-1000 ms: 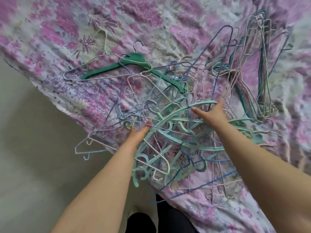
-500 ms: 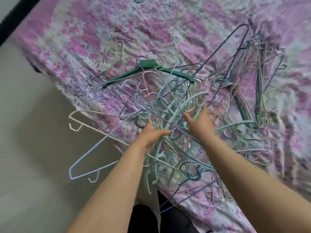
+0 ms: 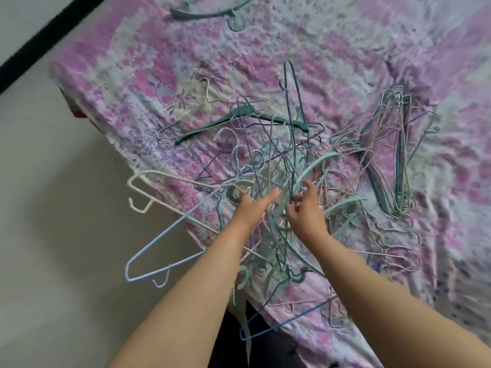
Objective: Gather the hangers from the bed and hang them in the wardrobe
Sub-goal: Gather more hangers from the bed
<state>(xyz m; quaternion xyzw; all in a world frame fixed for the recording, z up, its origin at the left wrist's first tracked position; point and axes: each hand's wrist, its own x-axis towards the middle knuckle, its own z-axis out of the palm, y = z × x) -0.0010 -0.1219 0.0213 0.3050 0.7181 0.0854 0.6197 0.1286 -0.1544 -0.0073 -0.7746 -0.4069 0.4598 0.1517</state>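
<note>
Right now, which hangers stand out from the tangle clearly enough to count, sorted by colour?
White hanger: 1
Light blue hanger: 1
Dark green hanger: 1
Grey-green hanger, alone at the top of the bed: 1
Total: 4
The tangled heap is too knotted to count.
</note>
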